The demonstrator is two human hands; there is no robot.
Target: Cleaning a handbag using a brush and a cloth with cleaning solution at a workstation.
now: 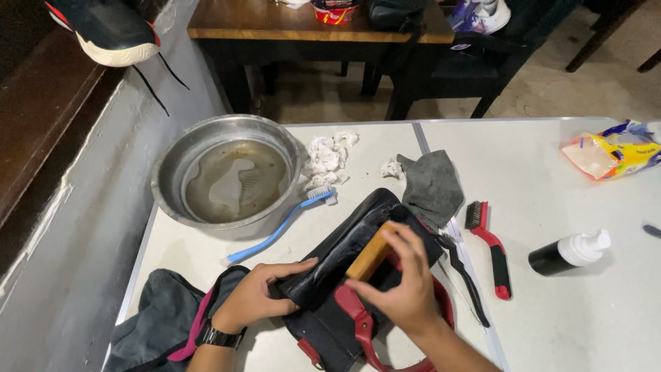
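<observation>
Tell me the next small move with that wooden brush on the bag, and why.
Probably draw the brush along the black flap toward the bowl: the right hand presses it mid-flap, the left hand pins the bag near its lower end, and the upper stretch lies open ahead.

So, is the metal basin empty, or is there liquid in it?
Not empty. The metal basin holds a shallow pool of murky brownish water; it reflects light and covers most of the bottom.
</observation>
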